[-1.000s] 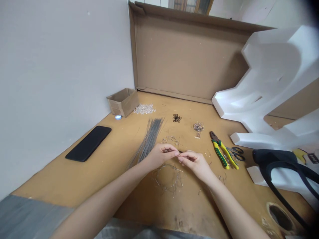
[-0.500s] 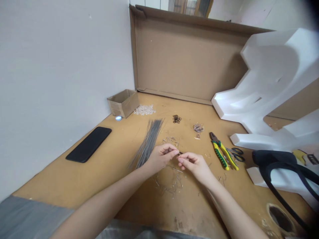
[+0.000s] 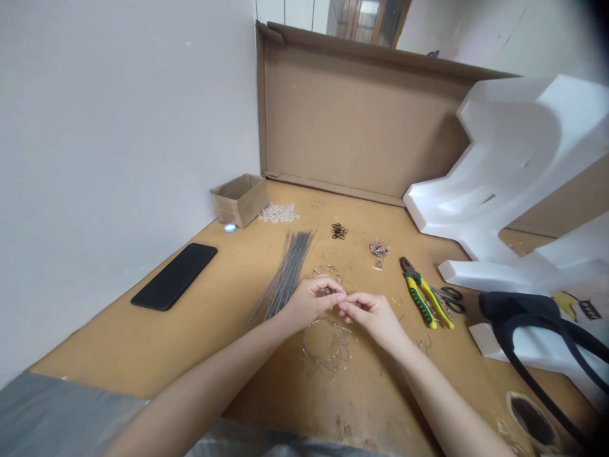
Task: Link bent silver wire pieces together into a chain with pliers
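Note:
My left hand [image 3: 314, 302] and my right hand [image 3: 368, 312] meet fingertip to fingertip over the table, both in a pinch. What lies between the fingertips is too small and hidden to name. Under and in front of the hands is a ring of bent thin wires [image 3: 326, 358], and another wire ring [image 3: 328, 271] shows just behind them. A bundle of straight grey wires [image 3: 290, 273] lies beside my left hand. Farther back are a cluster of small black rings [image 3: 339, 231] and a small heap of silvery wire pieces [image 3: 379, 248].
Green-yellow pliers [image 3: 425, 293] and scissors [image 3: 451, 298] lie at right, near white foam [image 3: 509, 158] and a black strap-like object [image 3: 521, 308]. At left are a black phone [image 3: 174, 277], a small cardboard box [image 3: 240, 204] and clear small pieces [image 3: 279, 212]. Cardboard [image 3: 366, 120] stands behind.
The fingertips of both hands have drawn closer, and the dark bit seen between them before is now hidden. The view has tilted up slightly.

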Demonstrator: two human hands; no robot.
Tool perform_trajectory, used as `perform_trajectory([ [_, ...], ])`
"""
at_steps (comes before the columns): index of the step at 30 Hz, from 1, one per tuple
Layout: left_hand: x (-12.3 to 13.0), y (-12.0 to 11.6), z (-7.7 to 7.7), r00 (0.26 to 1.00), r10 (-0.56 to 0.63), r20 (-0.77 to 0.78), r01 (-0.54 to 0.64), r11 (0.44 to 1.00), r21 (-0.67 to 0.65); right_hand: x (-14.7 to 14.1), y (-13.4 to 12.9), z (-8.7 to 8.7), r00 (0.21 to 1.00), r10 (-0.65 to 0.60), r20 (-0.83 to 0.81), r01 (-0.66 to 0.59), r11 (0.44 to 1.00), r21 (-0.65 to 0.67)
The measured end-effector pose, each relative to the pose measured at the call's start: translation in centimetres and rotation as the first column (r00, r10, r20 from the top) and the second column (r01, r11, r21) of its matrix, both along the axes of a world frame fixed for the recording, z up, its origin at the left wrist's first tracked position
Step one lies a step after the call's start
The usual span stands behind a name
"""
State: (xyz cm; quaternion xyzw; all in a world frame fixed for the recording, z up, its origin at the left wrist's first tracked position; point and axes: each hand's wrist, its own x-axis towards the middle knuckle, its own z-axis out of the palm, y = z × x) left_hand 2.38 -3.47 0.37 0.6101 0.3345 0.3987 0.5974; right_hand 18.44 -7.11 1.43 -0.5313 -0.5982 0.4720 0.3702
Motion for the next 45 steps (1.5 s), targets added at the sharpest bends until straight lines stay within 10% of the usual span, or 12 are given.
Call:
perform_trajectory([
  [4,-0.5,0.5,0.3,0.996,-0.002,0.085,0.005,0.999,-0.045,2.1,0.4,0.9,0.942,0.006,0.334,-0.063,0.985,0.162],
  [8,-0.8,1.0,0.4,0.987,-0.022,0.156,0.034,0.997,-0.072,4.8,0.1,0.3,0.6,-0.025,0.799,-0.203,0.962,0.182],
  [16,-0.9,1.2,0.4,0.981,0.006,0.195,0.013,0.995,-0.098,4.3,-0.9,-1.5,0.258,-0.028,0.966,-0.258,0.961,0.097],
  [22,-1.2,1.6,0.4,0.965,-0.003,0.261,0.051,0.983,-0.178,5.6,0.6,-0.3,0.494,-0.062,0.867,-0.185,0.967,0.174],
  [27,-1.7,1.8,0.5,0.922,-0.048,0.383,0.155,0.954,-0.255,6.6,0.7,2.5,0.918,0.342,0.2,-0.29,0.924,-0.248],
  [31,-1.8,1.7,0.6,0.898,-0.075,0.434,0.209,0.939,-0.272,6.2,0.2,4.2,0.876,0.469,-0.112,-0.477,0.808,-0.345],
  [39,-1.7,1.4,0.7,0.884,-0.137,0.448,0.269,0.931,-0.247,5.3,0.9,4.7,0.852,0.522,-0.041,-0.497,0.781,-0.378],
  [42,-1.7,1.3,0.8,0.886,-0.148,0.439,0.28,0.926,-0.254,4.9,0.7,5.1,0.833,0.548,0.079,-0.49,0.796,-0.355],
  [45,-1.7,1.4,0.8,0.881,-0.11,0.461,0.268,0.918,-0.294,4.5,-0.1,5.4,0.778,0.419,0.469,-0.443,0.894,-0.065],
])
